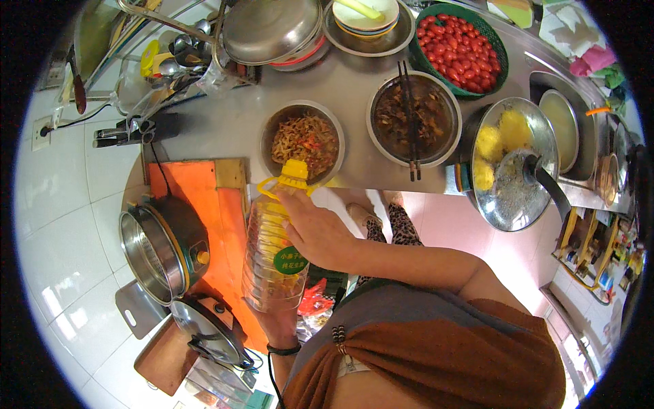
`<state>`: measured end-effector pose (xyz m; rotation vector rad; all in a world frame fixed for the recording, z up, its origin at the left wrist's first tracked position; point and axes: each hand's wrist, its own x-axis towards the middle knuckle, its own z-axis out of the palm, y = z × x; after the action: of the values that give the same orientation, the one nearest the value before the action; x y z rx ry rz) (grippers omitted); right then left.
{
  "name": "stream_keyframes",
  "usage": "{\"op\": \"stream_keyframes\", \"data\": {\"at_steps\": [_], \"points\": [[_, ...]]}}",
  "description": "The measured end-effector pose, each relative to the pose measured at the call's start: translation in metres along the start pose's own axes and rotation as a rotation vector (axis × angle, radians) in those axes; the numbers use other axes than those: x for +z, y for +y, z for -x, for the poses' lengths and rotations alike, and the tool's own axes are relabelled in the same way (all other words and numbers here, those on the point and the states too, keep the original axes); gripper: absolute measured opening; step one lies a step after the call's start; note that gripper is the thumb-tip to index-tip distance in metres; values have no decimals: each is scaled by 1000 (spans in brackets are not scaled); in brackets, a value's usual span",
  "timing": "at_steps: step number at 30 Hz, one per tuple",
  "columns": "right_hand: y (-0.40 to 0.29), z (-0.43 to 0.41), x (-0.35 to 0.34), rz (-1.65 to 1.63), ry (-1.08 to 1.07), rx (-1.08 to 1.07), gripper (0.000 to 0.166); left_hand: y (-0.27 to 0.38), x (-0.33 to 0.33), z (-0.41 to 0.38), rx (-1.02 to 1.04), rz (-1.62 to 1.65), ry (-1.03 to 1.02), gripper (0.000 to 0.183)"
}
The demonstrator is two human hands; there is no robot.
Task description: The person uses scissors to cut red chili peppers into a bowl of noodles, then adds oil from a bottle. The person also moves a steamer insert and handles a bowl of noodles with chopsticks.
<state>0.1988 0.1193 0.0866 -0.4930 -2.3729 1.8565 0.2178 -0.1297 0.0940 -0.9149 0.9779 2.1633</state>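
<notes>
A large clear plastic oil bottle (276, 255) with a yellow cap and handle is tilted, its cap end over the near rim of a metal bowl (305, 143) of shredded food with red bits. My right hand (319, 230) grips the bottle near its neck. From below, my left hand (276, 317) supports the bottle's base, its fingers mostly hidden behind the plastic. Whether the cap is on tight cannot be told. To the right, black chopsticks (409, 122) lie across a metal bowl (372, 120) of dark food in liquid.
A green basket (503, 66) of small red tomatoes, stacked bowls (365, 25) and a lidded pot (273, 30) stand at the back. A glass-lidded pan (516, 189) is beside the sink (541, 82). An electric cooker (168, 250) and a knife block (163, 128) stand left.
</notes>
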Motion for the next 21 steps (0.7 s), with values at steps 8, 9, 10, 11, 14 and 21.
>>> {"op": "stream_keyframes", "data": {"at_steps": [8, 9, 10, 11, 14, 21], "points": [[-2, -2, -4, 16, -32, 18, 47, 1, -10, 0, 16, -125, -21, 74], [-3, -2, -5, 21, -29, 15, 47, 0, -9, 1, 18, -128, -8, 74], [-3, -1, -5, 28, -36, 20, 47, 0, -8, 2, 19, -131, 4, 74], [-4, -1, -5, 35, -42, 25, 47, -1, -7, 2, 20, -134, 16, 74], [-5, 0, -4, 38, -57, 39, 46, -2, -8, 3, 26, -158, 8, 75], [-5, 1, -3, 42, -92, 53, 46, -1, -6, 9, -2, -152, 21, 77]]}}
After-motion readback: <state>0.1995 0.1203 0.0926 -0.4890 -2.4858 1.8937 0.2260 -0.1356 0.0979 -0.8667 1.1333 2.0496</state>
